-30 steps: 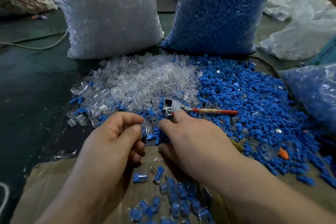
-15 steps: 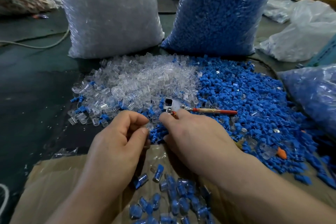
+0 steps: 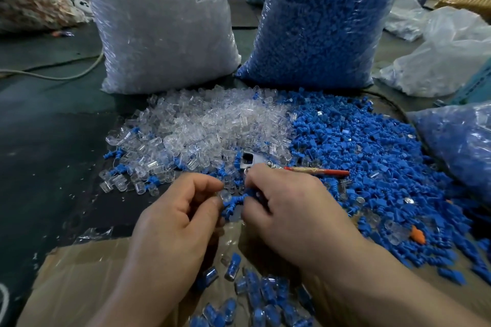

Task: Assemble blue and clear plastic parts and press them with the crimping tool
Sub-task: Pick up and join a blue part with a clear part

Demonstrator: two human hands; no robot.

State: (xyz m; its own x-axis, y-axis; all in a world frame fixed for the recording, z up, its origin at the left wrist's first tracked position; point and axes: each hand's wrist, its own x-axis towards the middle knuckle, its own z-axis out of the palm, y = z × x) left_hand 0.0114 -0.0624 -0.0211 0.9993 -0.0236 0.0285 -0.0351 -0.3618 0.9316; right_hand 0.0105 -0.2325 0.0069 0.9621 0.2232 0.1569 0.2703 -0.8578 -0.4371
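My left hand (image 3: 183,218) pinches a clear plastic cap (image 3: 225,196) between thumb and forefinger. My right hand (image 3: 289,210) pinches a blue ribbed plug (image 3: 235,200), whose tip points at the cap's mouth. The two parts are close together, just above the table. The crimping tool (image 3: 251,160), with a metal head and a red handle (image 3: 318,171), lies on the parts just beyond my right hand. A heap of clear caps (image 3: 212,125) and a heap of blue plugs (image 3: 372,146) spread out behind.
Several assembled blue-and-clear pieces (image 3: 255,289) lie on a cardboard sheet (image 3: 79,273) below my hands. A big bag of clear parts (image 3: 159,24) and a big bag of blue parts (image 3: 324,18) stand at the back. Another bag (image 3: 459,146) sits at the right.
Both hands have moved up and closer to the piles. The clear cap and the blue plug now show between the fingertips, brought near each other.
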